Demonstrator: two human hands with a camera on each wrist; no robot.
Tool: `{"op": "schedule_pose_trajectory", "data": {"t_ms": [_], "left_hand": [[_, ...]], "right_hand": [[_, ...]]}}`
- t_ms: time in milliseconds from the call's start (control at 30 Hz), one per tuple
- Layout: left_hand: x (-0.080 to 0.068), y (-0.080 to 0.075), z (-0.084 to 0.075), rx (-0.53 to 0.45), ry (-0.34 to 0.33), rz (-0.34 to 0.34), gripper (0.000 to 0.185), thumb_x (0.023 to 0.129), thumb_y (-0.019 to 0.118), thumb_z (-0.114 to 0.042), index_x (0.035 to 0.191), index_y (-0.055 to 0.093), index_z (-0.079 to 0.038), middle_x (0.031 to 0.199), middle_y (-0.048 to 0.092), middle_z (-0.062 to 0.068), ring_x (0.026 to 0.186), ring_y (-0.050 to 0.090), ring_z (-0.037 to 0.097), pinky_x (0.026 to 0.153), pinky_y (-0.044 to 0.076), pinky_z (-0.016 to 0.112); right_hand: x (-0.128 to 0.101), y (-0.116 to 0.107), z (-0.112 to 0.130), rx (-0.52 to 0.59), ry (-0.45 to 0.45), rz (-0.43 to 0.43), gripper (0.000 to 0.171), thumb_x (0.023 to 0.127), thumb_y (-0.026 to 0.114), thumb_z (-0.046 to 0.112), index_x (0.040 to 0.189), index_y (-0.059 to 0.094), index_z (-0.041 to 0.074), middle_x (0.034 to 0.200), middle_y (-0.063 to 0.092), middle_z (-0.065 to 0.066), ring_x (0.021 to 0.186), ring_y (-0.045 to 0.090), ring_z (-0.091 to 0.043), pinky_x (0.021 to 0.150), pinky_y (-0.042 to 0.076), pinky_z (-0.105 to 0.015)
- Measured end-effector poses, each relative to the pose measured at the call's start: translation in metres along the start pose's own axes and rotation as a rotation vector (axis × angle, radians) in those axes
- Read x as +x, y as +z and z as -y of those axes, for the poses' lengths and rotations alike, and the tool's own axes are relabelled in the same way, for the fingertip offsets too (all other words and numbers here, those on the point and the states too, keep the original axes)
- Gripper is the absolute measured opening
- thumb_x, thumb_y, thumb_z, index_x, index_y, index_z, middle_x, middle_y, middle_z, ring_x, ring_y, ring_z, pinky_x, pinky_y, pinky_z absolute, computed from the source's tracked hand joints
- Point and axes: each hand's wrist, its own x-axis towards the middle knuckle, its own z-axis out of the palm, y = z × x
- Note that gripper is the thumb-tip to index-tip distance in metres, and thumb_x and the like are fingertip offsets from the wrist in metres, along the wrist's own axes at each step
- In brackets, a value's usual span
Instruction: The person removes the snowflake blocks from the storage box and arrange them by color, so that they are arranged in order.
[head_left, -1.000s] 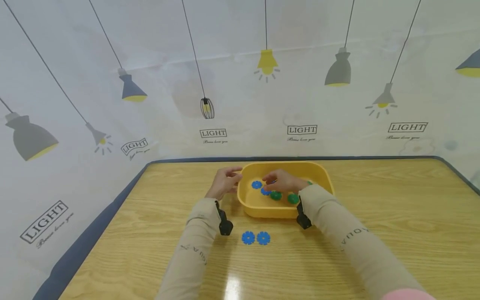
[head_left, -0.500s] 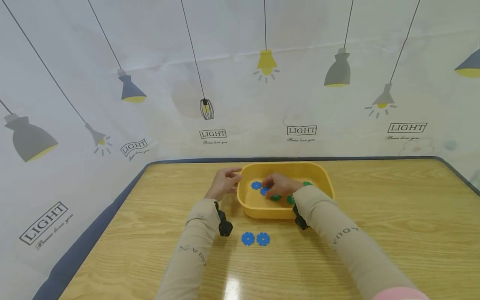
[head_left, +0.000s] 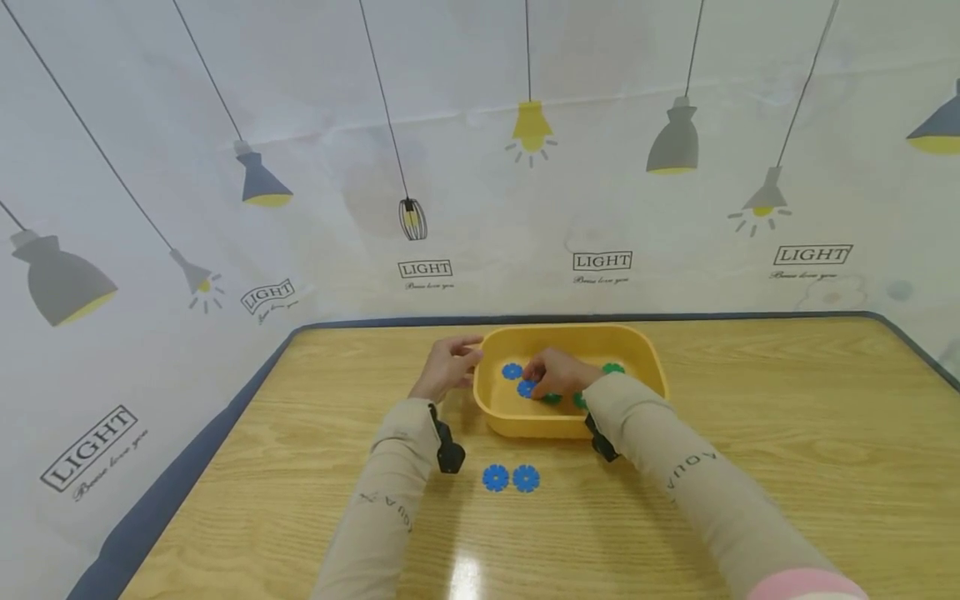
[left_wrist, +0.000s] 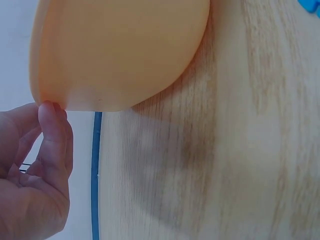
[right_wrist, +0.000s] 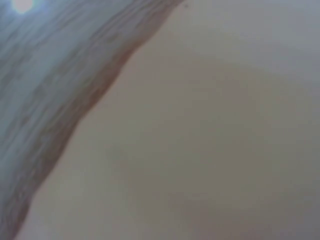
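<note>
A yellow tray (head_left: 648, 358) sits on the wooden table (head_left: 750, 433) and holds blue and green flower-shaped discs. My left hand (head_left: 448, 367) grips the tray's left rim; in the left wrist view its fingers (left_wrist: 52, 145) touch the tray's outer wall (left_wrist: 120, 50). My right hand (head_left: 558, 372) reaches into the tray, fingers curled down and pinching a blue disc (head_left: 527, 388). Another blue disc (head_left: 512, 371) lies just beyond it. Green discs (head_left: 613, 367) lie partly hidden by the right hand and sleeve. The right wrist view is blurred and shows only tray wall (right_wrist: 210, 140) and table.
Two blue discs (head_left: 496, 477) (head_left: 526, 477) lie side by side on the table in front of the tray, between my forearms. A dark blue band (head_left: 187, 450) edges the table. A lamp-printed backdrop (head_left: 480, 167) stands close behind.
My right hand has slid slightly left and nearer inside the tray, its fingers closing onto the blue disc. The left hand and tray have stayed put.
</note>
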Motion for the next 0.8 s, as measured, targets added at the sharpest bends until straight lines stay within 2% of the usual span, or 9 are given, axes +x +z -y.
{"op": "schedule_pose_trajectory", "data": {"t_ms": [100,200,233,333,433,467,533,667,800], "left_hand": [[0.001,0.0,0.001,-0.016,-0.003,-0.001,0.033,0.088,0.055,-0.01,0.121,0.055,-0.01,0.099,0.056,0.012,0.082,0.061,0.024,0.057,0.051,0.026],[0.001,0.0,0.001,-0.027,-0.001,-0.001,0.034,0.088,0.055,-0.01,0.121,0.055,-0.009,0.098,0.056,0.012,0.083,0.061,0.025,0.057,0.052,0.026],[0.001,0.0,0.001,-0.033,-0.004,-0.003,0.034,0.088,0.055,-0.01,0.121,0.055,-0.009,0.098,0.056,0.012,0.083,0.061,0.025,0.057,0.052,0.026],[0.002,0.0,0.002,-0.035,-0.006,-0.009,0.033,0.087,0.055,-0.01,0.121,0.056,-0.01,0.097,0.056,0.012,0.084,0.061,0.026,0.056,0.052,0.026],[0.003,0.0,0.002,-0.037,-0.008,-0.008,0.033,0.087,0.055,-0.01,0.12,0.056,-0.01,0.097,0.056,0.012,0.085,0.06,0.027,0.057,0.052,0.026],[0.003,0.0,0.003,-0.036,-0.007,-0.008,0.033,0.087,0.055,-0.01,0.12,0.056,-0.01,0.097,0.056,0.012,0.085,0.06,0.027,0.057,0.052,0.026],[0.003,0.001,0.003,-0.034,-0.005,-0.007,0.033,0.087,0.055,-0.01,0.121,0.056,-0.01,0.098,0.056,0.012,0.085,0.061,0.027,0.057,0.052,0.027],[0.003,0.001,0.002,-0.028,-0.012,-0.012,0.033,0.087,0.056,-0.01,0.12,0.056,-0.01,0.097,0.056,0.012,0.082,0.061,0.024,0.057,0.052,0.026],[0.002,0.001,0.001,-0.03,-0.02,-0.019,0.033,0.087,0.056,-0.01,0.12,0.057,-0.01,0.096,0.057,0.011,0.077,0.06,0.019,0.056,0.052,0.026]], "right_hand": [[-0.018,-0.005,0.033,-0.01,0.053,-0.018,0.027,0.072,0.074,0.012,0.096,0.064,0.005,0.087,0.058,-0.006,0.081,0.053,-0.019,0.068,0.046,-0.03],[-0.032,-0.008,0.056,-0.031,0.095,-0.031,0.025,0.073,0.072,0.008,0.095,0.061,0.004,0.092,0.057,-0.01,0.085,0.053,-0.023,0.071,0.046,-0.033],[-0.027,-0.006,0.045,-0.008,0.036,-0.041,0.023,0.074,0.072,0.013,0.093,0.061,0.008,0.09,0.057,-0.007,0.083,0.053,-0.019,0.069,0.046,-0.03],[-0.027,-0.007,0.041,0.002,0.009,-0.06,0.019,0.076,0.07,0.014,0.092,0.059,0.009,0.089,0.056,-0.007,0.081,0.054,-0.019,0.066,0.047,-0.03],[-0.038,-0.008,0.054,0.009,0.002,-0.095,0.014,0.08,0.065,0.008,0.092,0.059,0.004,0.088,0.057,-0.01,0.081,0.055,-0.021,0.066,0.047,-0.03],[-0.048,-0.011,0.073,-0.009,0.063,-0.099,0.013,0.08,0.062,0.002,0.093,0.059,-0.001,0.09,0.057,-0.014,0.083,0.055,-0.024,0.068,0.048,-0.033],[-0.056,-0.013,0.084,-0.014,0.075,-0.119,0.012,0.081,0.058,-0.003,0.093,0.059,-0.004,0.089,0.058,-0.014,0.082,0.055,-0.024,0.068,0.048,-0.032],[-0.061,-0.016,0.09,-0.016,0.079,-0.129,0.01,0.082,0.056,-0.003,0.092,0.06,-0.004,0.085,0.058,-0.011,0.078,0.055,-0.02,0.067,0.047,-0.029],[-0.064,-0.018,0.091,-0.02,0.028,-0.13,0.01,0.081,0.057,-0.003,0.091,0.06,-0.005,0.084,0.059,-0.011,0.077,0.055,-0.02,0.067,0.047,-0.029]]}}
